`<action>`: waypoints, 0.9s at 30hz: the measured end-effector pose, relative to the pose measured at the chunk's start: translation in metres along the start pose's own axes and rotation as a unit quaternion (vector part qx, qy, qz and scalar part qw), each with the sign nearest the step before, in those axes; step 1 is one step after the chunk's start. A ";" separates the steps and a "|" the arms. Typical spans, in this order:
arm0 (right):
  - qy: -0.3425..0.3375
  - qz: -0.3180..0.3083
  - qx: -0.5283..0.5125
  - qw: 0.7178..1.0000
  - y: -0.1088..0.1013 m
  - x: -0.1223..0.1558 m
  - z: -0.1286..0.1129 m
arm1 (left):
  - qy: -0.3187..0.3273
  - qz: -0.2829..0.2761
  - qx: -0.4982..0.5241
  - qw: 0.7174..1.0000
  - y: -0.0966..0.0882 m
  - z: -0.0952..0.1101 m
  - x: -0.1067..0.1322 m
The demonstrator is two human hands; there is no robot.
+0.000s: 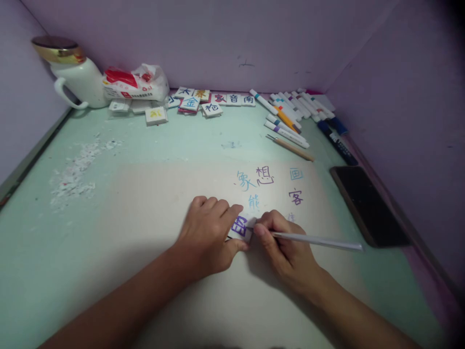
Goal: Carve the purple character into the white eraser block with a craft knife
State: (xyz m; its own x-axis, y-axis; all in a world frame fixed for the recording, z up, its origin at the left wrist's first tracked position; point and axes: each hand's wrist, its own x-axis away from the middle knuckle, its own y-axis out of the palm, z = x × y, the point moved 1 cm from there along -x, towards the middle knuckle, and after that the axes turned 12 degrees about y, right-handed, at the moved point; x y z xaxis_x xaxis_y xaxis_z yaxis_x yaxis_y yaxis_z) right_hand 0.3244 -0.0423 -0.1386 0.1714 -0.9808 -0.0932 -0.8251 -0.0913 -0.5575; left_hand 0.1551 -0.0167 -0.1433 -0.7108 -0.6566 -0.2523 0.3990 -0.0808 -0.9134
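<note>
White tile [240, 227] with a purple character lies flat, a slim white pen [319, 241] at its edge

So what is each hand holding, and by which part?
The left hand grips a small white tile by its left side; the right hand pinches a thin white stick near its front end.

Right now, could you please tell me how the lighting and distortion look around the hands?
Head view: dim purplish light, brightest on the paper by the left hand and right hand; shadow beneath the right hand; table edges bow; right corners darken; the tile and white stick read clearly.
</note>
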 end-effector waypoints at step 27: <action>0.021 0.021 0.012 0.999 0.002 0.006 0.003 | -0.026 0.008 0.005 1.000 -0.001 0.001 -0.001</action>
State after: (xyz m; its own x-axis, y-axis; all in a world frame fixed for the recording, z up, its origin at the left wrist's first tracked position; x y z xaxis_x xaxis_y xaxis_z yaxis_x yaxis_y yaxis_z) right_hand 0.3255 -0.0476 -0.1429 0.1141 -0.9901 -0.0818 -0.8181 -0.0469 -0.5731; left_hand 0.1565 -0.0168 -0.1417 -0.6738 -0.6954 -0.2499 0.4163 -0.0778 -0.9059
